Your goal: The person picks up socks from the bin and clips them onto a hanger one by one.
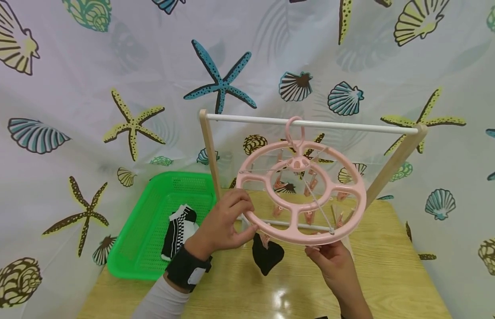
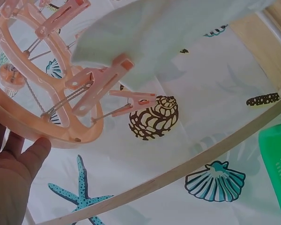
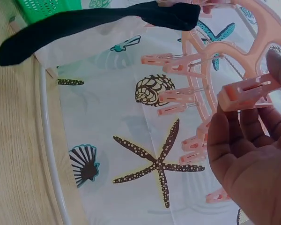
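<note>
A pink round clip hanger hangs by its hook from the white bar of a wooden stand. My left hand grips the hanger's rim at the near left, thumb in front. Below the near right rim my right hand pinches a pink clothespin between thumb and fingers. A black sock dangles from a clip between the two hands. It stretches long across the right wrist view. A pale cloth, its full shape cut off, hangs from another clip in the left wrist view.
A green basket stands on the wooden table to the left, with black-and-white socks inside. The stand's right post rises beyond my right hand, its white bar above the hanger. A patterned curtain encloses the table.
</note>
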{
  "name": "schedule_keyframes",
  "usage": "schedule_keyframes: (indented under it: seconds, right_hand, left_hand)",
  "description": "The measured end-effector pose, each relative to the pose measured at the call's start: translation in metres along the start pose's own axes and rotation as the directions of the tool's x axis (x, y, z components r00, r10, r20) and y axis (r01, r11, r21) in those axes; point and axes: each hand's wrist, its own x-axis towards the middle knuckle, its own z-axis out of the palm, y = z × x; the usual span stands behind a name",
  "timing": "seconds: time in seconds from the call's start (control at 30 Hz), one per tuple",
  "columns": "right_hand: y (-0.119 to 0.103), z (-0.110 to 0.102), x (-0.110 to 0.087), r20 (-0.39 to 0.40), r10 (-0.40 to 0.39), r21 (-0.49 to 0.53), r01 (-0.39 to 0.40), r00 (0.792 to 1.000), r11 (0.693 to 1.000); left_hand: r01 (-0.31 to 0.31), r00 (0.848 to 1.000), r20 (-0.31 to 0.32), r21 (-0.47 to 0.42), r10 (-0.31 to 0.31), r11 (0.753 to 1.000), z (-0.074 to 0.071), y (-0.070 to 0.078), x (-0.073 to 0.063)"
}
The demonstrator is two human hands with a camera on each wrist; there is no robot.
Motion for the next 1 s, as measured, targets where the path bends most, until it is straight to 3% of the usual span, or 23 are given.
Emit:
schedule_keyframes:
  seconds: [0.13,0.27,0.47,0.6,0.77,0.9,1.0]
  right_hand:
    - [-0.002,0.003,-0.003,0.072,0.021,0.02,-0.023,0.997,1.0]
    - [-0.004,0.006,-0.005,0.08,0.053,0.028,-0.055,0.995,0.998]
    - [-0.006,0.01,-0.005,0.026,0.069,-0.038,-0.068,0.997,0.997]
    - [-0.006,0.012,-0.004,-0.026,0.117,-0.079,-0.119,0.993,0.99]
    - [-0.006,0.013,-0.004,-0.076,0.148,-0.079,-0.154,0.986,0.985]
    - [-0.006,0.014,-0.005,-0.106,0.147,-0.058,-0.154,0.983,0.986]
    - [-0.005,0.016,-0.006,-0.115,0.149,-0.044,-0.155,0.982,0.987]
  left_hand:
    - [0.004,1.0,0.004,0.006,-0.005,1.0,0.0,-0.001,0.0]
    - [0.011,1.0,0.004,0.012,-0.011,1.0,0.0,-0.001,-0.002]
    - [0.024,1.0,0.0,0.018,-0.024,1.0,0.0,-0.002,-0.005]
    - [0.023,1.0,0.001,0.042,-0.023,0.999,0.0,-0.002,-0.006]
    - [0.024,1.0,-0.011,0.03,-0.023,0.999,0.0,0.0,-0.007]
    - [0.03,0.996,-0.08,0.009,-0.029,1.0,0.0,0.002,-0.01]
    - [0.079,0.981,-0.176,-0.003,-0.078,0.997,-0.004,0.001,-0.019]
